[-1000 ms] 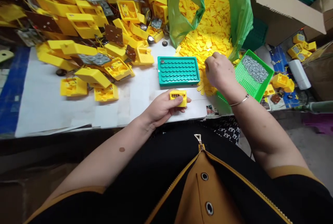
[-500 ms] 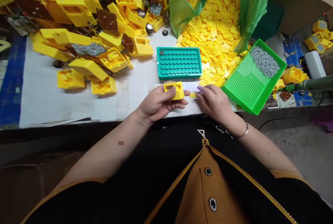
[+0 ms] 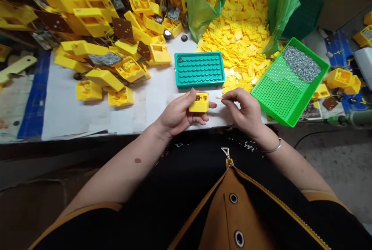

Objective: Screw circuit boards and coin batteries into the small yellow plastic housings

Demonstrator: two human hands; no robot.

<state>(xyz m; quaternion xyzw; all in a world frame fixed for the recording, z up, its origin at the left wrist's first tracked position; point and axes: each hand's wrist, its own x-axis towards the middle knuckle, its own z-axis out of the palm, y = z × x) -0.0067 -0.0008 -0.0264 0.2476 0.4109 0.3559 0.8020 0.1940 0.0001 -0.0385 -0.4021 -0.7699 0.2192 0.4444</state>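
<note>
My left hand (image 3: 180, 111) is closed around a small yellow plastic housing (image 3: 198, 106), thumb along its upper edge. An open compartment on the housing faces up, and small holes dot its lower left side. To the right, my right hand (image 3: 245, 111) pinches a thin yellow plastic piece (image 3: 219, 98) between thumb and forefinger, seen nearly edge-on. A short gap separates that piece from the housing. Just beyond both hands lies a teal tray (image 3: 200, 85) with rows of scalloped pockets and one small round dark part (image 3: 180, 59) in its corner.
A green bag (image 3: 200, 14) spills a heap of flat yellow pieces (image 3: 244, 45) behind the tray. At right, a bright green perforated basket (image 3: 276, 99) holds small silvery metal parts (image 3: 300, 64). Yellow housings with wires and circuit boards (image 3: 123, 29) are piled at left.
My right hand has lifted the thin yellow piece off the table, turning it edge-on. My left hand has tilted the housing, and its thumb has moved up to the edge.
</note>
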